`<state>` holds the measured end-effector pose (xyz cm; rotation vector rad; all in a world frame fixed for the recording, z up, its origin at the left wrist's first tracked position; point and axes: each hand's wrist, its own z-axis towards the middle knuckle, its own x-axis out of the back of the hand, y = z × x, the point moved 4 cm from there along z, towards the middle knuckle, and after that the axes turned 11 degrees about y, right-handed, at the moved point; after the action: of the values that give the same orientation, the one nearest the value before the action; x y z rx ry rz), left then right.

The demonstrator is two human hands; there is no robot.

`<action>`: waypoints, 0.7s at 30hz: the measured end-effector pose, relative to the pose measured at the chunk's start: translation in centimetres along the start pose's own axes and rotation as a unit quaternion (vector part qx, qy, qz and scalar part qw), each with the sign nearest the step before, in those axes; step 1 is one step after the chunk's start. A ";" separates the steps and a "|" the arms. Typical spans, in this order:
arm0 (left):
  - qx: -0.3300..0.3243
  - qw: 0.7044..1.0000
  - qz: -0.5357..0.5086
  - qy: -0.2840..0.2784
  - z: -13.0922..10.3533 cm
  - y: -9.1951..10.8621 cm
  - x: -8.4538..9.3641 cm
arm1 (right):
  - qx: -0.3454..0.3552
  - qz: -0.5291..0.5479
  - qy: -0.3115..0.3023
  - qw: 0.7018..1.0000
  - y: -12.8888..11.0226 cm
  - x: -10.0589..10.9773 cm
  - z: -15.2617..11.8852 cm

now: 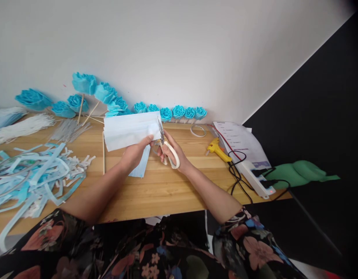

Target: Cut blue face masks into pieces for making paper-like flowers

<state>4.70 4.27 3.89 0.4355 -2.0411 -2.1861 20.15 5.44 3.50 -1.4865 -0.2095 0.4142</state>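
Note:
My left hand [136, 153] is closed on the lower right part of a pale blue face mask [129, 130], thumb on top, holding it above the table. In my right hand [175, 149] is a pair of scissors [173, 155] with white handles. Their blades point up and away along the mask's right edge; whether they are cutting into it I cannot tell. Another light blue mask piece [141, 164] lies on the wood just below my hands, partly covered by them.
Blue fabric roses [178, 112], some on sticks, line the wall. Cut blue and white strips [48, 174] heap at left. A tape roll [197, 131], a yellow glue gun [218, 149], printed sheets [239, 139], a power strip [257, 180] and green material [297, 173] are at right.

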 end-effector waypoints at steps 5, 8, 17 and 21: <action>-0.001 1.000 0.001 0.004 0.1 -0.2 0.0 | 0.003 0.004 0.007 1.000 -0.1 -0.1 0.0; -0.006 1.000 0.007 0.014 0.1 -0.1 0.1 | 0.002 -0.001 0.019 1.000 -0.1 -0.1 0.0; -0.011 1.000 0.015 0.018 0.0 0.0 0.1 | -0.004 -0.008 0.033 0.999 -0.4 -0.3 -0.2; -0.016 1.000 0.012 0.014 0.0 0.1 0.1 | 0.002 -0.009 0.035 0.999 -0.3 -0.3 -0.2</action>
<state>4.61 4.26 3.98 0.4328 -1.9848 -2.1817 20.02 5.15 3.85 -1.4915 -0.1674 0.3475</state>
